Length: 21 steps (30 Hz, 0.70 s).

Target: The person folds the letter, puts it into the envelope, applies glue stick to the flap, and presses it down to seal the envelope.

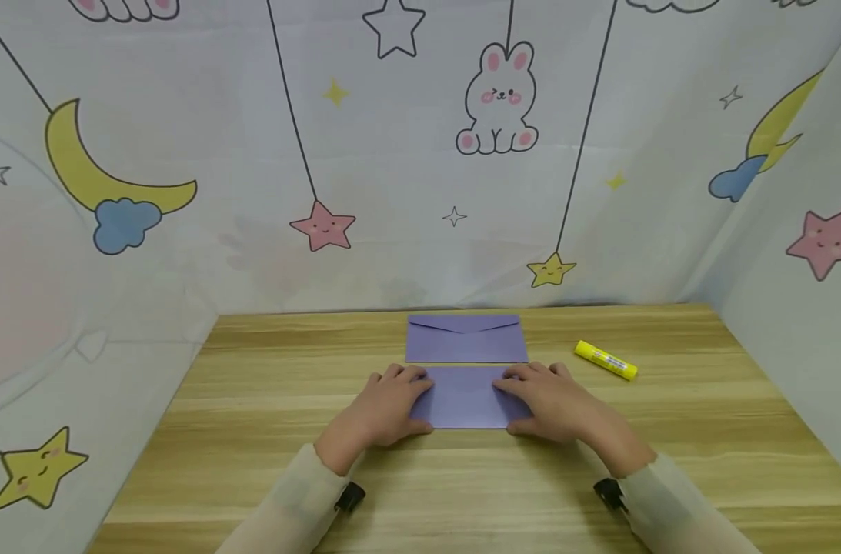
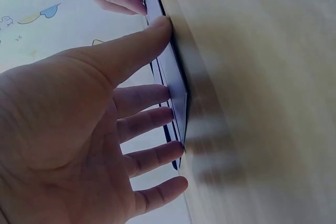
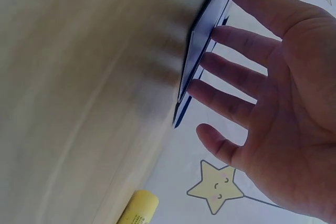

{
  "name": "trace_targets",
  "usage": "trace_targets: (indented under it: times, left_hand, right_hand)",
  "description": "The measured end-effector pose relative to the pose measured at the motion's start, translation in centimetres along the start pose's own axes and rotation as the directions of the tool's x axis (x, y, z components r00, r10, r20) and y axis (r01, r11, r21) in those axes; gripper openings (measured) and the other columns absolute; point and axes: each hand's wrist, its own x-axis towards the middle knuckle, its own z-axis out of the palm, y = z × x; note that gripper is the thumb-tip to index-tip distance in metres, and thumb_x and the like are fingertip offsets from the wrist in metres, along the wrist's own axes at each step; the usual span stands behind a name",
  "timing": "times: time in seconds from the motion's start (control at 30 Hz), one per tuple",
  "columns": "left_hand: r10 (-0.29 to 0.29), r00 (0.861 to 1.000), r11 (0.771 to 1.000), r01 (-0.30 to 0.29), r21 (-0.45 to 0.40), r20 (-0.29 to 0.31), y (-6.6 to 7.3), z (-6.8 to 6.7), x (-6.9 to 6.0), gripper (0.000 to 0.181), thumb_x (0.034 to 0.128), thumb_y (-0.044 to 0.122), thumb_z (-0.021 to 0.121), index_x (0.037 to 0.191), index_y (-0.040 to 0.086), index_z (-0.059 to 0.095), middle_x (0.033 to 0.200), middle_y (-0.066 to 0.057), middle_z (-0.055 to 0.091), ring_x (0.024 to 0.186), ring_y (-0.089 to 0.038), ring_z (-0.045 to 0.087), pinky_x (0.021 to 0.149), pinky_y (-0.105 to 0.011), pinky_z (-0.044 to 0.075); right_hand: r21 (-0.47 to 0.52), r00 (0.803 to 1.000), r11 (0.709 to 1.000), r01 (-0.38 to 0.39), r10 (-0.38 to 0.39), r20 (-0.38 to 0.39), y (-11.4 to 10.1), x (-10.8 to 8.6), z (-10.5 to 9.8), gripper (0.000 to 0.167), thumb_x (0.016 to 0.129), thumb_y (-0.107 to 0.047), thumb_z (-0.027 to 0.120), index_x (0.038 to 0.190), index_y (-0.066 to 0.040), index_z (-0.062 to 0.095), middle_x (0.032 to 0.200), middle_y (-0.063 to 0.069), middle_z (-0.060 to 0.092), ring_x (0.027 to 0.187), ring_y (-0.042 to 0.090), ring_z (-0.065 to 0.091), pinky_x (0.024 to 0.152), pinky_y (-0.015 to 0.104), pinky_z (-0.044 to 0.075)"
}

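A flat purple envelope (image 1: pixel 465 396) lies on the table between the two hands, with no flap showing on its upper face. My left hand (image 1: pixel 390 404) rests its fingertips and thumb along the left end of this envelope. At the right end, my right hand (image 1: pixel 548 400) touches it the same way. In the wrist views, the fingers of the left hand (image 2: pixel 73 108) and of the right hand (image 3: pixel 283 87) are nearly straight and spread. Just behind lies a second purple envelope (image 1: pixel 465 348), its pointed flap facing up.
A yellow glue stick (image 1: pixel 605 360) lies on its side to the right of the far envelope. The wood-patterned table (image 1: pixel 275 392) ends at a white cloth backdrop (image 1: pixel 392 154) printed with stars, moons and a rabbit. Cloth also hangs along both sides.
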Motion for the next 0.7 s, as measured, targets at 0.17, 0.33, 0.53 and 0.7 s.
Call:
trace_targets:
  times: [0.17,0.33,0.53,0.7]
  left_hand:
    - [-0.008,1.000,1.000,0.008,-0.005,-0.002,-0.05,-0.03,0.33,0.070,0.0954,0.045,0.080,0.151,0.009,0.059,0.160,-0.011,0.047,0.142,-0.036,0.043,0.109,-0.062,0.041]
    - [-0.008,1.000,1.000,0.008,-0.005,-0.012,-0.20,-0.02,0.42,0.070,0.0954,0.045,0.080,0.151,0.009,0.059,0.160,-0.011,0.047,0.142,-0.036,0.044,0.109,-0.062,0.041]
    - [-0.005,1.000,1.000,0.005,-0.002,-0.026,-0.46,0.23,0.65,0.071,0.0952,0.045,0.081,0.152,0.009,0.058,0.159,-0.011,0.048,0.143,-0.036,0.043,0.110,-0.062,0.041]
    - [-0.008,1.000,1.000,0.008,-0.007,-0.025,-0.43,0.21,0.64,0.071,0.0953,0.044,0.081,0.152,0.009,0.057,0.159,-0.010,0.049,0.144,-0.035,0.043,0.111,-0.062,0.040]
  right_hand:
    - [0.001,1.000,1.000,-0.011,0.011,0.005,0.27,0.35,-0.19,0.070,0.094,-0.042,0.082,0.154,-0.015,0.058,0.155,0.010,0.052,0.142,0.034,0.047,0.106,0.064,0.035]
    - [-0.001,1.000,1.000,-0.013,0.013,0.005,0.33,0.73,-0.13,0.070,0.094,-0.042,0.082,0.154,-0.014,0.058,0.154,0.010,0.052,0.142,0.034,0.047,0.106,0.063,0.035]
    - [-0.002,1.000,1.000,-0.025,0.025,0.007,0.33,0.96,-0.11,0.070,0.094,-0.042,0.082,0.154,-0.013,0.057,0.154,0.009,0.052,0.142,0.034,0.046,0.108,0.063,0.034]
    - [0.005,0.999,0.999,-0.032,0.032,0.008,0.24,0.97,-0.16,0.071,0.094,-0.042,0.082,0.154,-0.013,0.057,0.154,0.009,0.052,0.143,0.035,0.045,0.110,0.064,0.033]
